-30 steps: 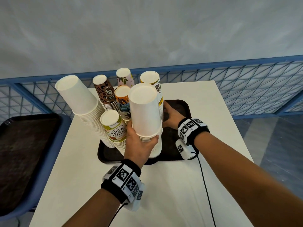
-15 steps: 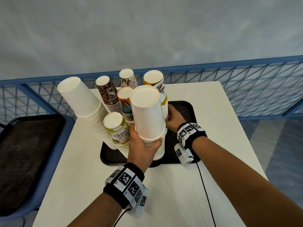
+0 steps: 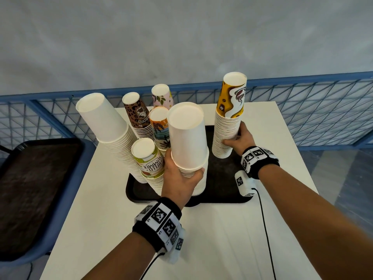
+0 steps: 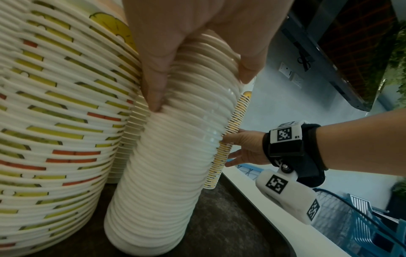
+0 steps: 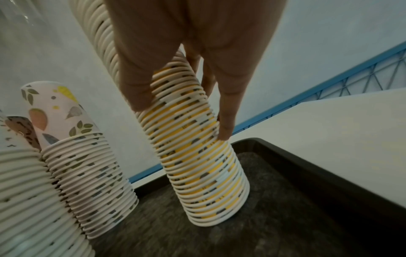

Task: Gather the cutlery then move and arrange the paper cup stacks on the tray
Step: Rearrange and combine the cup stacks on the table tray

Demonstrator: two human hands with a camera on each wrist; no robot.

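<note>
A black tray [image 3: 222, 190] on the white table carries several stacks of upturned paper cups. My left hand [image 3: 182, 168] grips the plain white stack [image 3: 187, 138] at the tray's front, thumb and fingers curled round its rims [image 4: 197, 87]. My right hand [image 3: 234, 136] grips the yellow-and-white patterned stack [image 3: 228, 126] low down, apart from the cluster over the tray's right half. In the right wrist view that stack [image 5: 202, 156] tilts; I cannot tell if its base touches the tray [image 5: 285, 173]. No cutlery is in view.
A wide white stack [image 3: 109, 128] leans left, with leopard [image 3: 137, 114], leaf-print [image 3: 161, 96], palm-print [image 3: 160, 126] and "Hello Summer" [image 3: 149, 160] stacks crowding the tray's left half. A second dark tray [image 3: 34, 188] lies at left. Blue mesh railing [image 3: 302, 110] runs behind the table [image 3: 201, 239].
My right hand has pulled the yellow patterned stack out from behind the white stack and carried it to the right. My left hand keeps its hold on the white stack.
</note>
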